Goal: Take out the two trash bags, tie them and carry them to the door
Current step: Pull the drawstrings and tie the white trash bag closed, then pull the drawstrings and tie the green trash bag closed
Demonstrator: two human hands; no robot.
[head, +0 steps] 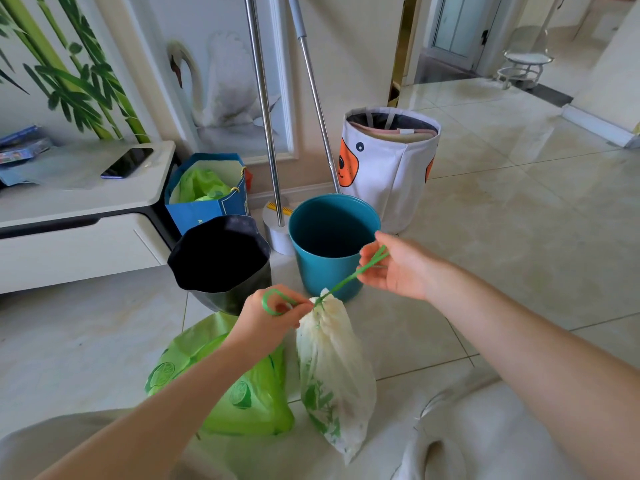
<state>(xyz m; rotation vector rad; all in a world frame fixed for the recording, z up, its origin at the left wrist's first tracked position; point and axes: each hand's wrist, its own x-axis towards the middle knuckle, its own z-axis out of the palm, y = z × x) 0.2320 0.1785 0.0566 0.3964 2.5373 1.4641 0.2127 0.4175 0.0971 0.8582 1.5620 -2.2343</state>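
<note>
While the left hand (pixel 268 318) pinches one loop of the green drawstring (pixel 341 285) just beside the bag's neck, the right hand (pixel 393 268) grips the other loop farther up and to the right, so the cord runs taut and slanted between them. Both hands have their fingers curled round the string. It belongs to the white trash bag (pixel 334 372), which hangs from the cord above the pale tiled floor (pixel 519 209), in front of the person's knees. This bag is thin, translucent plastic, whitish with a faint yellow stain near the top and a green printed pattern lower down; its mouth is gathered into a tight pucker where the drawstring crosses it, and its body narrows to a limp point at the bottom. Just left of it, partly hidden under the left forearm, the green trash bag (pixel 249 403) sits on the floor, bright lime plastic with darker round citrus-slice prints, full and rounded. Behind the hands stand a teal bin (pixel 329 268) and a black bin (pixel 221 261), side by side, both without a liner. A white fabric basket (pixel 388 171) with an orange animal face stands behind the teal bin, and a blue paper bag (pixel 207 202) holding more green plastic stands behind the black one.
</note>
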